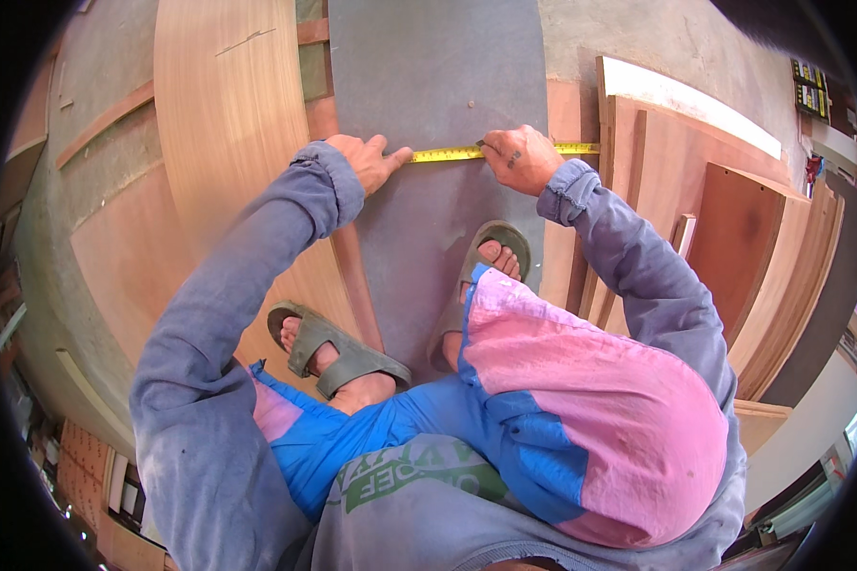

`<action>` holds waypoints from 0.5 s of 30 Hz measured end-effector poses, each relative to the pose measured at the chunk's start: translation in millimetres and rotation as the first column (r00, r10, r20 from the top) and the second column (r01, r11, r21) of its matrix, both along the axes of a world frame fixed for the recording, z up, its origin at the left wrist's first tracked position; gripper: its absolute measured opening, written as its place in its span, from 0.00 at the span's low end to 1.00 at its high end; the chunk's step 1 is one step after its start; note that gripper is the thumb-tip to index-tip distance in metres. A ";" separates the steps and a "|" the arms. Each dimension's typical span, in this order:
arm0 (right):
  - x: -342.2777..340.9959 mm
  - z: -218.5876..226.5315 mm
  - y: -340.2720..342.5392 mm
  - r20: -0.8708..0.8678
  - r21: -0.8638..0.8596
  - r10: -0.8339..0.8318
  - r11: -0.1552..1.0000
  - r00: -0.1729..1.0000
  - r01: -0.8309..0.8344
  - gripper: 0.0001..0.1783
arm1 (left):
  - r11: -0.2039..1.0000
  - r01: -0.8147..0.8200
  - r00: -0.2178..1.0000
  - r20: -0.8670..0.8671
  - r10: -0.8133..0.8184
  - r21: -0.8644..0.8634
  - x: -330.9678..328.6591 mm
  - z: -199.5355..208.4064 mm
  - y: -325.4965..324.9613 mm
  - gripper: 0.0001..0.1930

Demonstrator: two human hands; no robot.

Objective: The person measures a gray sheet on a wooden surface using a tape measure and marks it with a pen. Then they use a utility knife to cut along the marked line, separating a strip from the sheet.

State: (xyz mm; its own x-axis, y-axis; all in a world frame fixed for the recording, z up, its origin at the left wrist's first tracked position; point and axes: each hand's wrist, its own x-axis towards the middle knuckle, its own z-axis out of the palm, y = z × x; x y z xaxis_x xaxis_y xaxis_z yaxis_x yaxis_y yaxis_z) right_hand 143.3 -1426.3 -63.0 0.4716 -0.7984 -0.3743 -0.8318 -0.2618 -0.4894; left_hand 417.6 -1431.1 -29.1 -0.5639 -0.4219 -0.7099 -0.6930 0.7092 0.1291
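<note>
A person crouches over wooden boards (229, 105) laid on the floor, seen from above. A long grey board (428, 76) lies on top of them, and the person's sandalled feet (490, 252) rest on and beside it, which likely keeps it from sliding. A yellow tape measure (448, 153) is stretched straight across the grey board's width. The left hand (367, 160) is loosely closed, its extended finger pressing the tape's end flat near the board's left edge. The right hand (519, 157) is curled down on the tape near the right edge, pinning it and gripping a small dark pencil-like object, too small to identify.
</note>
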 end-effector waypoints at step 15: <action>7.2 4.4 -19.0 -0.053 0.116 0.067 0.991 0.996 -0.061 0.12 | 1.000 -0.020 1.000 -0.015 0.020 0.011 0.4 0.6 -1.9 0.29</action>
